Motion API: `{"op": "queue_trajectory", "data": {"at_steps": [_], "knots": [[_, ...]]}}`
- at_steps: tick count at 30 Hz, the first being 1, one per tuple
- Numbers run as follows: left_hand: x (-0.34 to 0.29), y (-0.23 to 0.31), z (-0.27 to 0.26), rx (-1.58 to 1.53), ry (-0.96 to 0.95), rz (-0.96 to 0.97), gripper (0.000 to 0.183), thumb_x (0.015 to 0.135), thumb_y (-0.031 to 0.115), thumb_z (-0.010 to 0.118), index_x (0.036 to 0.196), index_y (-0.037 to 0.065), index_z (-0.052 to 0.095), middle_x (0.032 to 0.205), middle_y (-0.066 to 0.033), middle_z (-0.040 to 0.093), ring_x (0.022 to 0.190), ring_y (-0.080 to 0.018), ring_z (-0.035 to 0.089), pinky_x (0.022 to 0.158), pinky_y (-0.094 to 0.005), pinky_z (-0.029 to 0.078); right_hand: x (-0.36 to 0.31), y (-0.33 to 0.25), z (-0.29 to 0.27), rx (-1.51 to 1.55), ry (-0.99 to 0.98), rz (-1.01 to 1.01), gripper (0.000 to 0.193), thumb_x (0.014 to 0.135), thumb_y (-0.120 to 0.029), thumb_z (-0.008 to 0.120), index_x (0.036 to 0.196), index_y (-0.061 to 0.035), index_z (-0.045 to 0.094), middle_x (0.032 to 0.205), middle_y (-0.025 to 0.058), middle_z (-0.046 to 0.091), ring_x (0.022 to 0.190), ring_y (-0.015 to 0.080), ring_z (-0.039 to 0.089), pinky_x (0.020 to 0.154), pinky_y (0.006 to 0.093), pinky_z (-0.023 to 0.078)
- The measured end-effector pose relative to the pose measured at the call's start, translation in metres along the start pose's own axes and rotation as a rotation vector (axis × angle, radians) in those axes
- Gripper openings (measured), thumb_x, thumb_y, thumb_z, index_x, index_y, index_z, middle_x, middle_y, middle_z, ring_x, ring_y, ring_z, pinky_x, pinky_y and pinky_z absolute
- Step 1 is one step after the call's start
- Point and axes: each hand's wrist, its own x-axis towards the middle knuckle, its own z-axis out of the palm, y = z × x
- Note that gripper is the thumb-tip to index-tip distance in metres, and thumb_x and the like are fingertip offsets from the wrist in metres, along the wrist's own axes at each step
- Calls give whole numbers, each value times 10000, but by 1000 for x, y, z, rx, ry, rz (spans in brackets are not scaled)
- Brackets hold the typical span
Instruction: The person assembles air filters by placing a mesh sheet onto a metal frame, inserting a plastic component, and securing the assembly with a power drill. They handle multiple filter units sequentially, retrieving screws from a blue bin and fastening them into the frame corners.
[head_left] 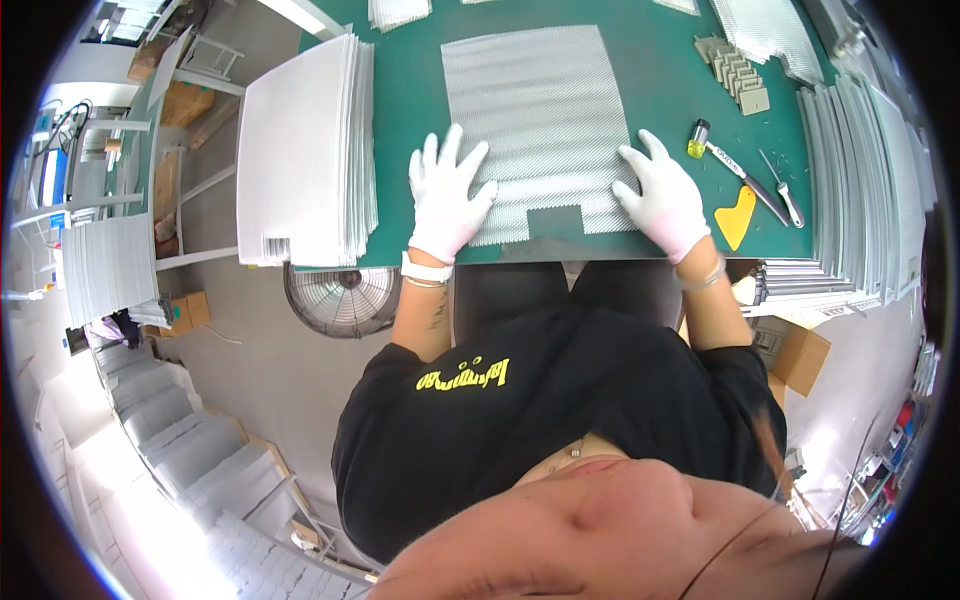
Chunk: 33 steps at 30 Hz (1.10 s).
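A silvery sheet with a fine mesh-like texture [540,110] lies flat on the green table top [410,90] in front of me. Its near edge has a rectangular notch in the middle. My left hand [447,195], in a white glove, rests at the sheet's near left corner with fingers spread and the thumb over its edge. At the opposite edge, my gloved right hand [662,198] lies with fingers apart, its thumb and fingertips touching the sheet's right side. Neither hand grips anything.
A tall stack of white panels [295,150] stands left of the sheet. To the right lie a screwdriver [785,190], a black-handled tool [750,180], a yellow scraper [735,217] and a yellow-black bottle [698,138]. Behind are grey clips [735,75]; more panels [865,180] stand far right.
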Motion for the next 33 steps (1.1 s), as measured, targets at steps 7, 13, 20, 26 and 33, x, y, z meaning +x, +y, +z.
{"op": "queue_trajectory", "data": {"at_steps": [7,13,20,26,33], "knots": [[62,41,-75,-18,-189,266,333,741,263,709,1012,71,678,1077,-132,621,1164,-332,560,1102,-483,367,184,102,-23,-62,187,8,492,936,-393,558,1242,-15,629,1284,219,623,1211,377,575,1026,442,464],[58,95,-66,-90,-27,1050,143,775,169,606,821,56,682,854,-69,642,976,-246,610,1020,-382,450,345,214,8,-353,-18,619,916,815,-731,558,1431,-55,514,1440,214,534,1335,414,501,1105,502,389],[39,86,-38,91,-448,1098,227,844,227,606,851,30,720,953,-71,689,1130,-271,586,1093,-344,406,367,216,12,-229,-276,468,715,832,-593,575,1264,-30,660,1360,234,594,1270,386,564,1075,452,414],[35,79,-24,50,-442,1016,203,831,196,608,824,26,719,937,-83,684,1125,-270,573,1062,-334,411,373,176,-12,-493,-163,484,516,905,-466,566,1274,-119,666,1347,172,620,1244,391,587,1027,533,445],[39,75,-29,103,-436,928,151,808,166,604,778,38,679,852,-88,641,1032,-259,591,982,-344,451,371,180,-15,-500,-242,420,519,900,-440,547,1282,-105,654,1316,176,637,1212,381,609,1011,508,461]]}}
